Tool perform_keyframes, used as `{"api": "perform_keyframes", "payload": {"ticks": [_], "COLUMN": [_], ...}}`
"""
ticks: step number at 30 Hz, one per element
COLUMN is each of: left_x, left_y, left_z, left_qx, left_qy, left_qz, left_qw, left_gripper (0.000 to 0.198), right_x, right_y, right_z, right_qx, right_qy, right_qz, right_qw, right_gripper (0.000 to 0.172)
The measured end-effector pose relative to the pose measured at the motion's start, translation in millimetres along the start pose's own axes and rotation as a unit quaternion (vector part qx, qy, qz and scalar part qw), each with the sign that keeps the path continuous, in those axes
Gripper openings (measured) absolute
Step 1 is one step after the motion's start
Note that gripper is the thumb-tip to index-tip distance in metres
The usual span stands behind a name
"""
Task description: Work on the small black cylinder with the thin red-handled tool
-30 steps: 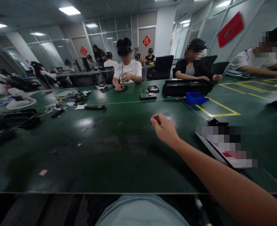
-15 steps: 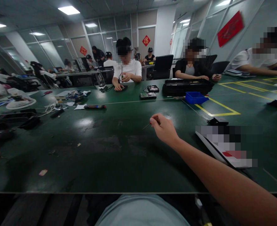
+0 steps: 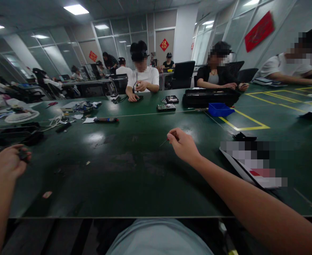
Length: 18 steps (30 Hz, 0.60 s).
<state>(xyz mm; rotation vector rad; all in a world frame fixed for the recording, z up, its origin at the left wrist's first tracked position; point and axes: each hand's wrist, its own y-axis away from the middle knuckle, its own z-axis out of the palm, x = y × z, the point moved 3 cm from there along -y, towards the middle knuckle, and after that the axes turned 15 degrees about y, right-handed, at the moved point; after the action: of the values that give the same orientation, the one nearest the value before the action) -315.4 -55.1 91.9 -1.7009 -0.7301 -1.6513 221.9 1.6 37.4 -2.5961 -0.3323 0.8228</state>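
Note:
My right hand is stretched out over the middle of the dark green table, fingers pinched on a thin screwdriver whose metal tip points left and down. My left hand is raised at the left edge of the view, fingers closed round a small dark object that I cannot make out. A flat white and dark item with a blurred top lies on the table right of my right forearm.
Across the table sit several people with hard drives, a black case and a blue bin. A red-handled tool, papers and cables lie at the left. Yellow tape lines mark the right side.
My left hand has come up and rightward into view from the left edge, holding the small dark object. My right hand has barely shifted.

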Motion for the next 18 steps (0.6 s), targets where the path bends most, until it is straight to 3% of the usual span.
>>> {"api": "perform_keyframes", "payload": {"ticks": [2, 5, 9, 13, 18], "left_x": [-12, -18, -16, -22, -37], "left_y": [-4, 9, 49, 93, 151], "left_z": [14.6, 51.0, 104.4, 155.3, 207.8], "left_qx": [0.001, -0.082, -0.22, -0.377, -0.501], "left_qy": [0.039, 0.077, 0.094, 0.069, 0.036], "left_qz": [-0.019, -0.049, -0.071, -0.035, -0.035], "left_qw": [0.999, 0.992, 0.968, 0.923, 0.864], "left_gripper": [0.028, 0.03, 0.023, 0.015, 0.018], "right_x": [0, 0, -2, -2, -1], "right_y": [0, 1, 1, 1, 1], "right_z": [0, -1, -1, -2, -1], "right_qx": [0.002, 0.0, -0.004, -0.002, -0.004], "right_qy": [0.0, 0.001, -0.001, -0.005, -0.007], "right_qz": [0.001, -0.001, -0.003, -0.003, -0.002], "right_qw": [1.0, 1.0, 1.0, 1.0, 1.0], "right_gripper": [0.019, 0.019, 0.019, 0.019, 0.02]}}
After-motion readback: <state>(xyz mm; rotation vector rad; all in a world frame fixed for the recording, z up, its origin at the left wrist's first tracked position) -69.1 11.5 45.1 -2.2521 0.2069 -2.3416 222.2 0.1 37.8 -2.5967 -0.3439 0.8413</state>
